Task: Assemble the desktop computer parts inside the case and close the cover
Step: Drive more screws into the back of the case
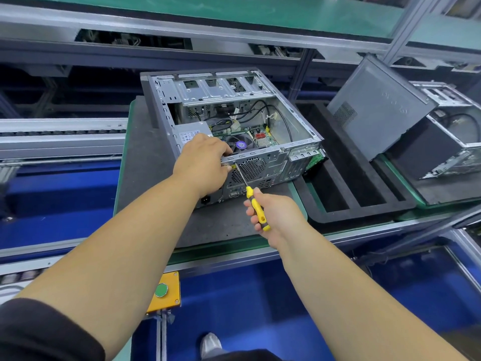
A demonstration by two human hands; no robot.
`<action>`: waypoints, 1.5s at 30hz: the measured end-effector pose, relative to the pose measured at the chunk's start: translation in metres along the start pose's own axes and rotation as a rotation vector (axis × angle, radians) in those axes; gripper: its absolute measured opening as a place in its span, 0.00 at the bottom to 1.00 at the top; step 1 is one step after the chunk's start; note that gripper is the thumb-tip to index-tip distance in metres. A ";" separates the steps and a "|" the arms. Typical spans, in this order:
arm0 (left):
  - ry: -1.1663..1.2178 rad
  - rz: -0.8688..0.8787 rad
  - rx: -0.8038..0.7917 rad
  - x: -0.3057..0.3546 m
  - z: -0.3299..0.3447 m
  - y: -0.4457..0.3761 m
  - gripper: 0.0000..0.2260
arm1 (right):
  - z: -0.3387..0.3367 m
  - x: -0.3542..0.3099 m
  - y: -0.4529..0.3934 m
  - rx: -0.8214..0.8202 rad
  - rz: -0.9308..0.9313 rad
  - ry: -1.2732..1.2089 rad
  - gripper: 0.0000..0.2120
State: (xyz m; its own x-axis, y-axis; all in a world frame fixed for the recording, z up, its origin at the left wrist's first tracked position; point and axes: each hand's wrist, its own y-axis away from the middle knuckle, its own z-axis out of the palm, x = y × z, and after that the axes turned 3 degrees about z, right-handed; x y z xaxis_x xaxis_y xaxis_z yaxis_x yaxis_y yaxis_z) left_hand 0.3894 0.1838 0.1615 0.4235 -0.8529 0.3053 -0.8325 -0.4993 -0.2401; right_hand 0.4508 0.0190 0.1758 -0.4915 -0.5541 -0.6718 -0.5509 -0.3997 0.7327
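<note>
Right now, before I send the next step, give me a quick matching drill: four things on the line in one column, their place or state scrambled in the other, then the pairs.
Things:
1. screwdriver
2. left hand
3. side cover
4. green button

Place or state:
A. grips the rear top edge of the open case
B. on the yellow box below the bench
C. held in the right hand, tip at the case's rear panel
D. leaning against the second case on the right

Pairs: 1-C, 2-A, 3-D, 4-B
</note>
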 end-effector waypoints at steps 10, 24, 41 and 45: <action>0.002 0.001 0.011 -0.001 0.001 -0.001 0.15 | -0.006 0.008 -0.009 0.056 -0.135 0.009 0.13; 0.018 -0.005 0.018 0.000 0.002 -0.001 0.15 | -0.004 0.002 -0.002 -0.002 -0.101 -0.088 0.17; 0.024 -0.282 0.006 0.037 -0.005 -0.021 0.18 | -0.114 -0.021 -0.044 0.061 -0.613 -0.141 0.15; -0.083 -0.356 0.074 0.065 -0.001 -0.038 0.16 | -0.151 -0.038 -0.060 0.097 -0.683 -0.193 0.13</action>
State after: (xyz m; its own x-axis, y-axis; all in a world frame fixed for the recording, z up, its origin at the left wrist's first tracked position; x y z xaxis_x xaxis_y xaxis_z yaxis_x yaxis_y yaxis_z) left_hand 0.4487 0.1477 0.1911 0.7118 -0.6317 0.3071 -0.6009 -0.7740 -0.1995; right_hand 0.6045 -0.0457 0.1737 -0.1206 -0.0603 -0.9909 -0.8314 -0.5393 0.1340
